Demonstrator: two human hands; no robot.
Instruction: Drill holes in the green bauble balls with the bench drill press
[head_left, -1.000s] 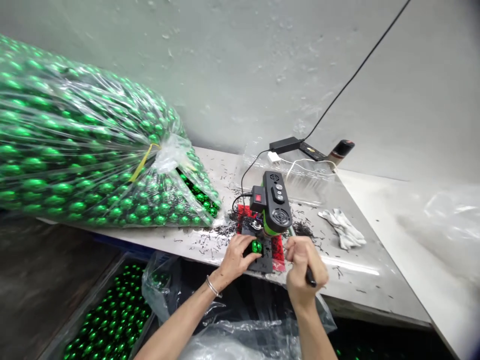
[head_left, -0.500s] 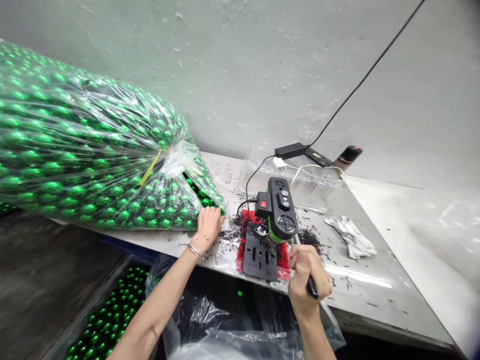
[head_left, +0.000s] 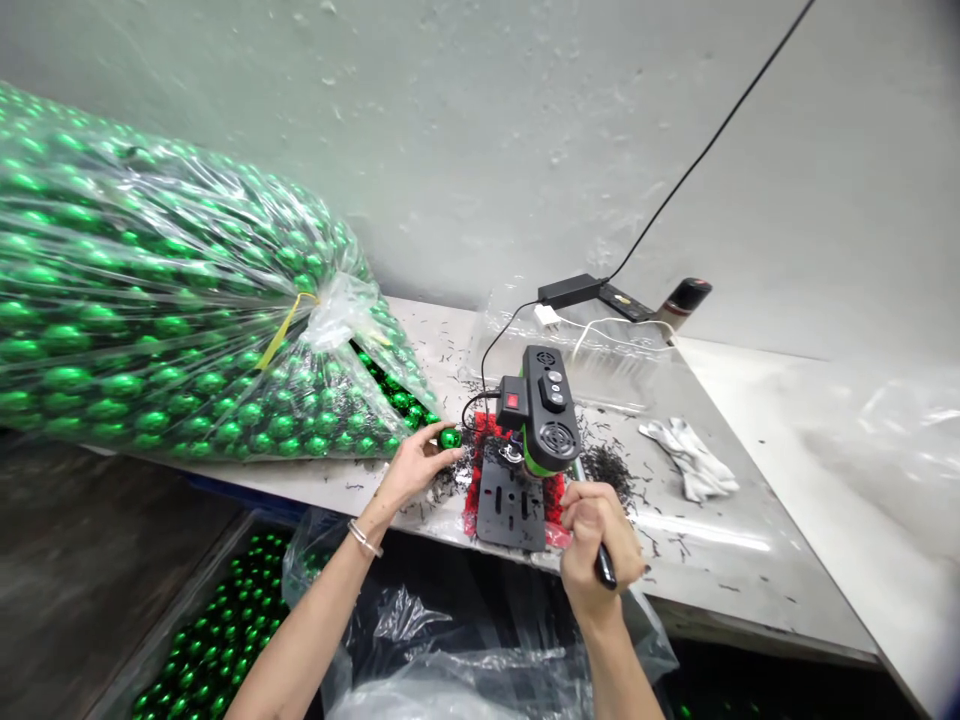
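Note:
Between the thumb and fingers of my left hand (head_left: 416,464) is a shiny green ball (head_left: 450,438), just outside the slit of a large clear bag (head_left: 341,310) packed with such balls. My right hand (head_left: 604,545) is wrapped round the black-ended lever (head_left: 606,568) of a small bench drill press (head_left: 551,410). The press has a black and green head over a slotted black base plate (head_left: 512,510). Beneath the plate lies a red sheet (head_left: 472,500), partly covered by dark shavings (head_left: 607,470). The ball is left of the press, apart from it.
White gloves (head_left: 690,460) lie on the table's right side. Behind the press are a clear plastic tray (head_left: 600,385), a black power adapter (head_left: 570,290) with cables, and a dark-capped can (head_left: 684,300). Below the table edge are a container of green balls (head_left: 217,625) and clear plastic sheeting (head_left: 435,685).
My left hand has come out of the bag's slit and now holds a green ball near the press. My right hand stays on the lever. The whole view has shifted slightly.

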